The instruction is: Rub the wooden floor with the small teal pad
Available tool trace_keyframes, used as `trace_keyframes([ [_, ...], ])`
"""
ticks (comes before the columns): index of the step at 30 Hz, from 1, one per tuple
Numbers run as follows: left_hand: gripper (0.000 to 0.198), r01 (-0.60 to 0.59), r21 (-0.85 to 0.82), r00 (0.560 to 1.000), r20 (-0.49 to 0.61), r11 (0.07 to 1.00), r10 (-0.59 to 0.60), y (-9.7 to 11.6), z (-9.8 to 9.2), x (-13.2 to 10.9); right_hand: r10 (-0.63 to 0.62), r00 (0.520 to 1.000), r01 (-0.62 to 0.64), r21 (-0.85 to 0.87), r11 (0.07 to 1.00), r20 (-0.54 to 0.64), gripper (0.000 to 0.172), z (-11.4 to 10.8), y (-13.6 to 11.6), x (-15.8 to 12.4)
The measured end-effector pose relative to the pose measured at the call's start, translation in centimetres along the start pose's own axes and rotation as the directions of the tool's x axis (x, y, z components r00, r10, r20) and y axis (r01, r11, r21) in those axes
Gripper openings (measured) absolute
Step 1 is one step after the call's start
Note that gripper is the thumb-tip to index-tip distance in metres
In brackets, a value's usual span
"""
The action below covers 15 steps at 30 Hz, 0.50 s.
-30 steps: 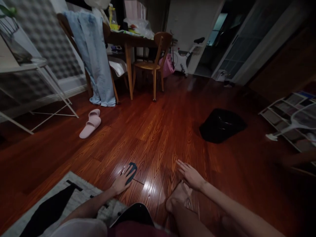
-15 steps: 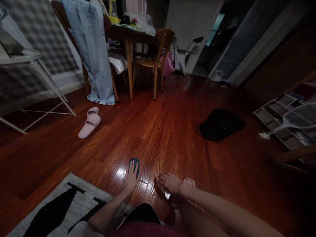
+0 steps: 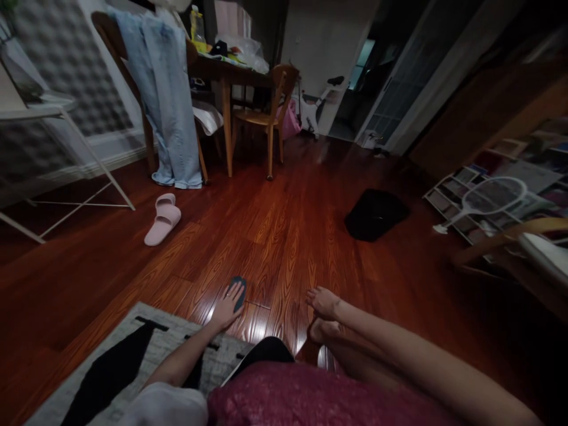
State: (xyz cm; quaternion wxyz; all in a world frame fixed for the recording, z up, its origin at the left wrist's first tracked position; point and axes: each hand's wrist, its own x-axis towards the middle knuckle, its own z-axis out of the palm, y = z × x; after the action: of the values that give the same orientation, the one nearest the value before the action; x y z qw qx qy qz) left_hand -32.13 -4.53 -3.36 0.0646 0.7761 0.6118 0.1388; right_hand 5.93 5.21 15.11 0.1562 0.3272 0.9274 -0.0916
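I sit on a red-brown wooden floor (image 3: 288, 236). My left hand (image 3: 227, 306) lies flat, fingers forward, on a small dark blue pad (image 3: 242, 289) that rests on the boards just past a grey and black rug (image 3: 133, 349). My right hand (image 3: 323, 302) is stretched out to the right of it, fingers loose, resting at my bare foot (image 3: 318, 331) and holding nothing. A pink garment (image 3: 310, 396) covers my lap at the bottom edge.
Pink slippers (image 3: 163, 219) lie to the left; a black object (image 3: 375, 214) lies on the floor at the right. Behind stand a wooden table (image 3: 231, 68), a chair (image 3: 266, 118) and hanging jeans (image 3: 168, 106). A white racket (image 3: 488, 198) leans on a low shelf.
My left hand has slid the pad a little forward and then back toward the rug. My right hand has pulled back from the open floor to my foot. The view has tipped downward.
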Motion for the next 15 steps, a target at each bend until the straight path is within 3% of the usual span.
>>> trace_keyframes([
  [2, 0.065, 0.195, 0.011, 0.975, -0.106, 0.981, -0.193, -1.3, -0.4, -0.7, 0.046, 0.998, -0.047, 0.019, 0.999, 0.04, 0.026, -0.1, -0.8, 1.2],
  [4, 0.064, 0.361, 0.003, 0.911, -0.214, 0.933, -0.352, -1.4, -0.3, -1.4, 0.103, 0.992, -0.107, 0.048, 0.993, 0.067, 0.033, -0.1, -2.2, 3.6],
  [6, 0.063, 0.443, -0.003, 0.862, -0.271, 0.896, -0.427, 0.0, 0.2, -1.8, 0.176, 0.982, -0.182, 0.09, 0.979, 0.071, 0.037, -0.1, -4.0, 6.6],
  [7, 0.064, 0.445, -0.002, 0.862, -0.272, 0.896, -0.429, 1.1, 0.6, -1.8, 0.218, 0.974, -0.225, 0.115, 0.968, 0.069, 0.038, 0.0, -5.1, 8.1],
  [11, 0.07, 0.163, -0.019, 0.983, -0.085, 0.986, -0.164, 5.8, 2.5, -1.5, 0.402, 0.91, -0.415, 0.235, 0.879, 0.103, 0.046, 1.9, -10.0, 11.9],
  [13, 0.072, 0.026, -0.033, 1.0, -0.009, 0.999, -0.026, 6.7, 2.7, -1.4, 0.466, 0.869, -0.494, 0.287, 0.82, 0.165, 0.057, 3.6, -11.9, 12.1],
  [15, 0.073, -0.058, -0.031, 0.998, 0.031, 0.998, 0.059, 5.8, 2.0, -1.3, 0.491, 0.838, -0.545, 0.325, 0.773, 0.236, 0.074, 5.1, -12.9, 11.5],
])
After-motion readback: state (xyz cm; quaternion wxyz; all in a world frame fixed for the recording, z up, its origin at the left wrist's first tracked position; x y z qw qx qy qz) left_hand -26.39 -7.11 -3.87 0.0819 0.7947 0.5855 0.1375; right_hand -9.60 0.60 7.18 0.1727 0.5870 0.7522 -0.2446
